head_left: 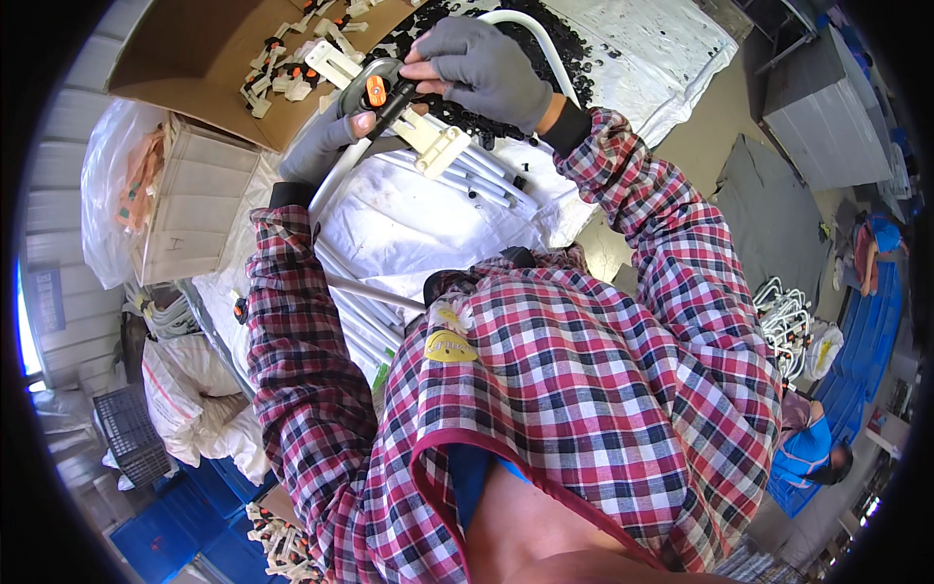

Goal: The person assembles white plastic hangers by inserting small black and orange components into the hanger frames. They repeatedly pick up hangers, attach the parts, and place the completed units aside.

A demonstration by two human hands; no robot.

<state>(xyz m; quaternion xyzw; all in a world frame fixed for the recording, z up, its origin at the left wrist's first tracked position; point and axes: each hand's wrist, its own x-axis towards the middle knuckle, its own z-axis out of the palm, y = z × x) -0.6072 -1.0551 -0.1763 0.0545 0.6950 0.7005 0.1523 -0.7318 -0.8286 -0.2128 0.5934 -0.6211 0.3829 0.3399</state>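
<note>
In the head view, the cream bracket [434, 148] is held beside the cardboard box's [177, 60] right edge. The left hand's [323, 146] fingers pinch it near its orange knob [376, 91]; the right hand's [491, 78] fingers pinch the black sleeve [394, 105]. White tubes [474, 178] lie farther right of the box.

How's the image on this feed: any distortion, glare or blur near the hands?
Head view: black corners, wall panels bowed toward the rim; head view: glaring bright strip at far left; head view: left hand and right hand readable, orange knob fairly sharp; head view: scattered black parts merge in places.
</note>
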